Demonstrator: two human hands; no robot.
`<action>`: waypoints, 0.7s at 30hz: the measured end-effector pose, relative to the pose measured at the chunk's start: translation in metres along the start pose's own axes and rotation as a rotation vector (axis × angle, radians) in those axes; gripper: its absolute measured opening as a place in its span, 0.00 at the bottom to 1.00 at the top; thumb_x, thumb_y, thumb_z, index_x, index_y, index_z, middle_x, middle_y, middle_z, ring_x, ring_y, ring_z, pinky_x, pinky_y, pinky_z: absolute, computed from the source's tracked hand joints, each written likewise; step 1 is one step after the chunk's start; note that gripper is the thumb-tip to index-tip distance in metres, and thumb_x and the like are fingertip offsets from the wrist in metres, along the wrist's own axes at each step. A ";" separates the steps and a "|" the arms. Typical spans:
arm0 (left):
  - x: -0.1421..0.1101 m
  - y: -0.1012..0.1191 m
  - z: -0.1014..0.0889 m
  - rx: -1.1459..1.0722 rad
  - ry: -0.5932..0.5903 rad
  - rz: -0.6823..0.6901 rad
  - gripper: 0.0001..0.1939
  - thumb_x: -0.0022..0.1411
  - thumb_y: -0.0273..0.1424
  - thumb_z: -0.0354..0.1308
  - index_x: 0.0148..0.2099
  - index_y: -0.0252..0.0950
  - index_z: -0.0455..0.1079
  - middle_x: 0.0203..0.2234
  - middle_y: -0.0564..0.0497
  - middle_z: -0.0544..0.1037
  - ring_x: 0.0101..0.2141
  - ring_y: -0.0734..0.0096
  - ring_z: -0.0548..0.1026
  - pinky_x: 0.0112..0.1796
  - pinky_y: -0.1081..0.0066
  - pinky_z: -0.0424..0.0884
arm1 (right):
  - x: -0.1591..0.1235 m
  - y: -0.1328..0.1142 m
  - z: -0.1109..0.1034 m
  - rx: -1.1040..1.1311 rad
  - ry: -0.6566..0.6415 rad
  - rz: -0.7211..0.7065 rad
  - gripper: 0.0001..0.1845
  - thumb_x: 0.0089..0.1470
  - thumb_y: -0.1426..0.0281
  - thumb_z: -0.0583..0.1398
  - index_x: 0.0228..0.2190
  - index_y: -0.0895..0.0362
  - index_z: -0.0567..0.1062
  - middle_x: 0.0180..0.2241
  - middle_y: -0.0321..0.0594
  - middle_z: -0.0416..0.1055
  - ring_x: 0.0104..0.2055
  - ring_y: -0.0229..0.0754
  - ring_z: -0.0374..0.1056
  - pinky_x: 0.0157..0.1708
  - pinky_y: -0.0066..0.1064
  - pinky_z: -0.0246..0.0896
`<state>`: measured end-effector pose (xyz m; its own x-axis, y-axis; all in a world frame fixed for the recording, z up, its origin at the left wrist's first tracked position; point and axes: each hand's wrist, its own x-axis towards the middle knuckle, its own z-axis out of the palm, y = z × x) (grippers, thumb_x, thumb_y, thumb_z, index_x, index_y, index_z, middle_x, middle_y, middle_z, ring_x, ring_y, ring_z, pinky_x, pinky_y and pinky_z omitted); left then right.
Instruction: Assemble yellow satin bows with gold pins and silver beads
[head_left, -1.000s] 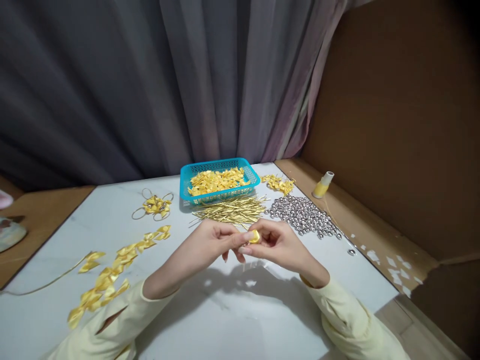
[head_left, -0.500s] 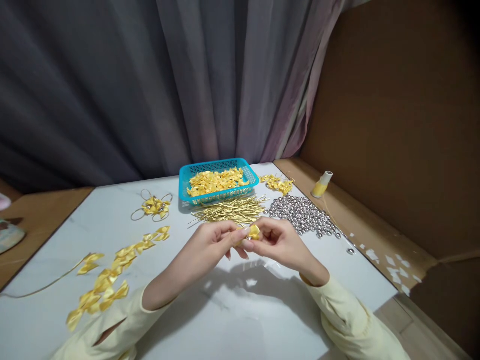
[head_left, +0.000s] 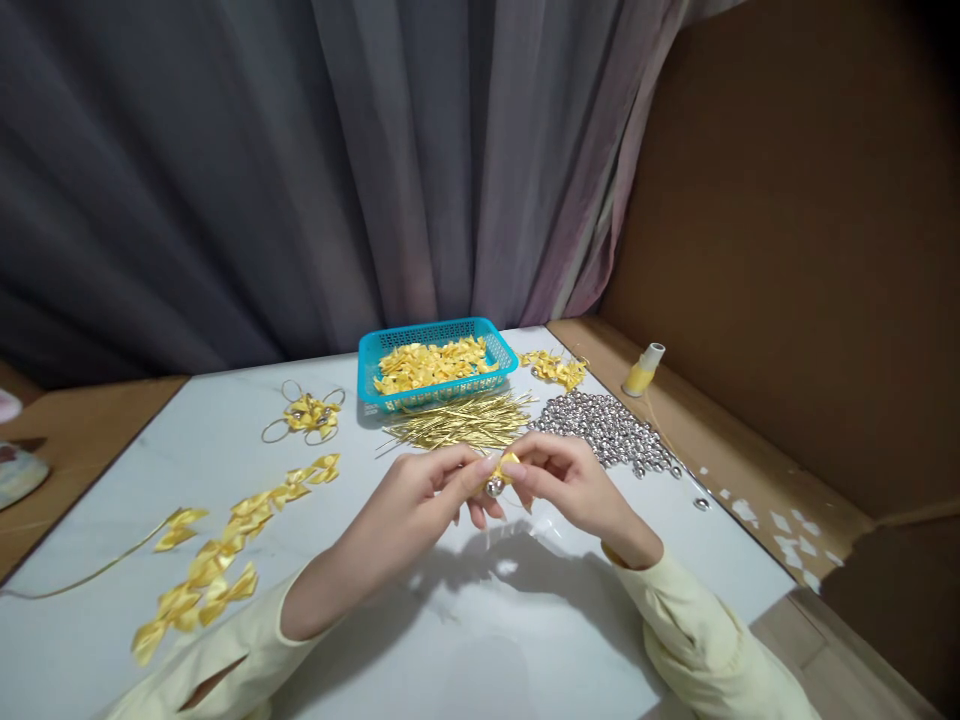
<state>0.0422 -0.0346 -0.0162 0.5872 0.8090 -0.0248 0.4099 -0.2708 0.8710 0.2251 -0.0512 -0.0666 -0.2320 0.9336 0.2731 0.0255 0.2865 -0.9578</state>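
Nearly closed hands on yellow bow

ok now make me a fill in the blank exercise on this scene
1. Between the left hand and right hand is a ribbon bow coloured ____.
2. The silver beads are piled to the ____ of the gold twist ties.
3. The row of loose bows lies nearer the ____ hand.

Missing words: yellow; right; left

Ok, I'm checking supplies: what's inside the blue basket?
Inside the blue basket lies a heap of yellow ribbon pieces, with the perforated back wall showing behind. Whatever lies beneath the heap is covered and can't be seen.
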 end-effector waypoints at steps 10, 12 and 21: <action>-0.001 0.008 -0.005 -0.171 0.094 0.003 0.13 0.63 0.37 0.53 0.30 0.35 0.71 0.21 0.55 0.77 0.23 0.77 0.70 0.27 0.77 0.66 | 0.000 0.005 -0.008 -0.058 -0.185 -0.005 0.13 0.49 0.60 0.63 0.30 0.58 0.74 0.16 0.26 0.51 0.17 0.29 0.45 0.17 0.24 0.41; 0.001 0.007 -0.005 -0.229 0.062 -0.013 0.14 0.63 0.36 0.54 0.28 0.34 0.71 0.21 0.54 0.77 0.22 0.78 0.69 0.27 0.77 0.66 | 0.000 0.005 -0.008 -0.102 -0.200 -0.056 0.16 0.54 0.60 0.59 0.23 0.59 0.74 0.15 0.27 0.48 0.17 0.29 0.42 0.17 0.25 0.38; 0.005 0.001 -0.008 -0.446 -0.088 -0.056 0.12 0.64 0.36 0.54 0.33 0.33 0.72 0.25 0.52 0.78 0.23 0.80 0.68 0.28 0.79 0.66 | 0.000 0.006 -0.005 0.084 -0.230 -0.018 0.15 0.58 0.60 0.54 0.31 0.58 0.72 0.16 0.28 0.52 0.16 0.30 0.45 0.16 0.24 0.41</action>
<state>0.0396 -0.0266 -0.0115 0.6375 0.7636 -0.1030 0.1134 0.0393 0.9928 0.2297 -0.0481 -0.0721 -0.4473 0.8521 0.2716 -0.0590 0.2750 -0.9596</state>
